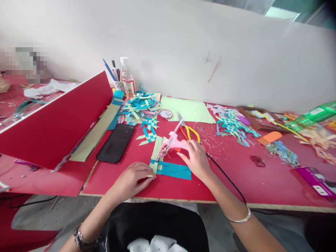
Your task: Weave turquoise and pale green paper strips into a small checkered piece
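Observation:
My right hand (195, 157) is closed around the handle of a pink glue gun (173, 141), a white glue stick poking out of its back end. The gun's nozzle points down at crossed paper strips on the red table. Blue strips (174, 169) lie sideways there, and pale green strips (157, 148) run away from me across their left end. My left hand (138, 176) rests at that crossing, its fingers pinched at the near end of the pale strips. Part of a pale strip shows between the fingertips.
A black phone (115, 143) lies left of the strips, beside a red upright partition (65, 119). Behind are a heap of paper strips (141, 106), a bottle (128, 78), yellow-handled scissors (187, 129) and a pale green sheet (186, 109). The gun's black cord (228, 178) trails right.

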### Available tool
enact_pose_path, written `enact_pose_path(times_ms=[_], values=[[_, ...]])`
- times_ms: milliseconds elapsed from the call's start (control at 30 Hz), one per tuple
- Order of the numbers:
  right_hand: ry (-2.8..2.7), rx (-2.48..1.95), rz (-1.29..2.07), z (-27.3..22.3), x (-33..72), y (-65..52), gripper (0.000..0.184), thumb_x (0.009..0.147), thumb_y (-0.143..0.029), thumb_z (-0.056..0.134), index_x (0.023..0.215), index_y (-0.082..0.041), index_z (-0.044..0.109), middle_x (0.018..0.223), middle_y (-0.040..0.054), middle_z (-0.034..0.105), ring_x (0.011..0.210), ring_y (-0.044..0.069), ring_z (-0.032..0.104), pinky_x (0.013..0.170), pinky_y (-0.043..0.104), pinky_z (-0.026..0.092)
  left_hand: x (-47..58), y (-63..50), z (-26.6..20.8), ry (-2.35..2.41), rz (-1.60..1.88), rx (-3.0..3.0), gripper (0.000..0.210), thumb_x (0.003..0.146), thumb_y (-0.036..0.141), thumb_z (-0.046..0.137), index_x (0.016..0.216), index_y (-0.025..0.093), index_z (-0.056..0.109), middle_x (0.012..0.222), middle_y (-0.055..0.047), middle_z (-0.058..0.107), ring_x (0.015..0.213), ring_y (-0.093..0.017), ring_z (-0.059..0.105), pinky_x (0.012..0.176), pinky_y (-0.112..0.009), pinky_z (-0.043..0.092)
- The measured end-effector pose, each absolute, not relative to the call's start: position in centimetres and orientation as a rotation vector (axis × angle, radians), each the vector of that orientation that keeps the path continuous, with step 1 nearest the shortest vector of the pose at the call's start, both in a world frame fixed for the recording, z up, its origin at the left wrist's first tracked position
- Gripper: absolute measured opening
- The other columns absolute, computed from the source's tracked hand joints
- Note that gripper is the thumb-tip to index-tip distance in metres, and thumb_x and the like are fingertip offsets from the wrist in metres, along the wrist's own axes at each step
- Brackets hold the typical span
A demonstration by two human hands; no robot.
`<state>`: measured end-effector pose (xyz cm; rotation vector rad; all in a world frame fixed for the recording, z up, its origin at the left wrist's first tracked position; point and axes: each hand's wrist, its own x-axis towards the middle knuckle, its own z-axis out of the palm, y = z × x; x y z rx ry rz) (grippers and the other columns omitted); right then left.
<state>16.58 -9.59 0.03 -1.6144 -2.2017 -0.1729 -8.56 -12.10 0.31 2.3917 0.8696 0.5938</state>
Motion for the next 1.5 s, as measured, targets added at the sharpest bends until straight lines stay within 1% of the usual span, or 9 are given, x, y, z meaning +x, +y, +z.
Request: enact_pose_path(times_ms=[467, 867, 1133, 1500], values=[[-2.176, -1.609, -0.212, 0.4, 16.6, -9.3, 0.031, 0.082, -0.035, 0.04, 0.107, -0.018, 0.047, 0.095, 0.0092, 0.054, 0.09, 0.023, 0.048, 0.073, 0.035, 0.038, -8.5, -12.1, 0.3, 0.859, 0.623, 2.403, 0.021, 0.082, 0.021, 0.042, 0.086, 0.019, 0.062, 0.087, -0.007, 0.063, 0.084, -0.015, 0.055, 0.079, -0.029, 0.042], [-2.148, -1.64, -0.266, 0.8, 16.6, -8.3, 0.029, 0.082, -0.033, 0.041, 0.106, -0.017, 0.048, 0.094, 0.0107, 0.054, 0.089, 0.024, 0.048, 0.071, 0.036, 0.038, -8.6, -12.2, 0.0, 0.873, 0.627, 2.404, 0.021, 0.082, 0.022, 0.042, 0.087, 0.019, 0.062, 0.087, -0.006, 0.063, 0.084, -0.015, 0.056, 0.08, -0.028, 0.042], [-2.132, -1.656, -0.283, 0.9, 16.7, -7.6, 0.028, 0.082, -0.031, 0.041, 0.105, -0.017, 0.048, 0.094, 0.0105, 0.054, 0.091, 0.025, 0.047, 0.071, 0.036, 0.038, -8.5, -12.2, 0.1, 0.863, 0.636, 2.422, 0.023, 0.083, 0.022, 0.041, 0.087, 0.019, 0.062, 0.088, -0.007, 0.063, 0.084, -0.015, 0.056, 0.079, -0.029, 0.043], [-2.102, -1.74, -0.366, 0.9, 16.8, -6.4, 0.029, 0.082, -0.031, 0.041, 0.107, -0.017, 0.048, 0.097, 0.0111, 0.054, 0.09, 0.026, 0.047, 0.07, 0.035, 0.035, -8.6, -12.3, 0.3, 0.876, 0.591, 2.406, 0.021, 0.082, 0.021, 0.041, 0.088, 0.019, 0.061, 0.09, -0.006, 0.063, 0.086, -0.015, 0.055, 0.081, -0.029, 0.042]])
